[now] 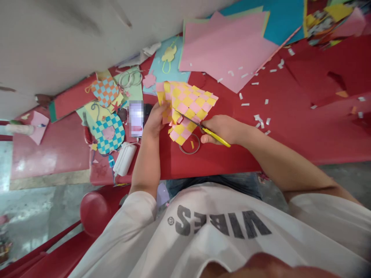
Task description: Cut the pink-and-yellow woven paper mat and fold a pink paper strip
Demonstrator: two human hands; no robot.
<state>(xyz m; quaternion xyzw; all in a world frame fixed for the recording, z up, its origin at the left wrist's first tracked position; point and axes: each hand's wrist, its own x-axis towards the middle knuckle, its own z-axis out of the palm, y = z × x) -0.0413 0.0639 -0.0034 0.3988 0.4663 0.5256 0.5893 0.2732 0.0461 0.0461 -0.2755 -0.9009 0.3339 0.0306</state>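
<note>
A woven sheet of pink and yellow paper strips (189,101) is held up over the red table. My left hand (156,117) grips its left edge. In my right hand (220,127) is a pair of scissors (216,136) with yellow handles. Its blades point left and lie at a cut in the woven paper, whose lower part hangs apart from the upper. Beneath the paper's lower corner, a thin round ring (196,150) rests on the table with a small yellow scrap inside it.
Left of my hands lie a lit phone (136,119), a white power bank (124,159), a blue-green woven paper piece (100,142) and an orange-blue one (104,92). Pink paper sheets (223,46) lie at the back. Small white scraps (257,119) are scattered across the red table (304,127).
</note>
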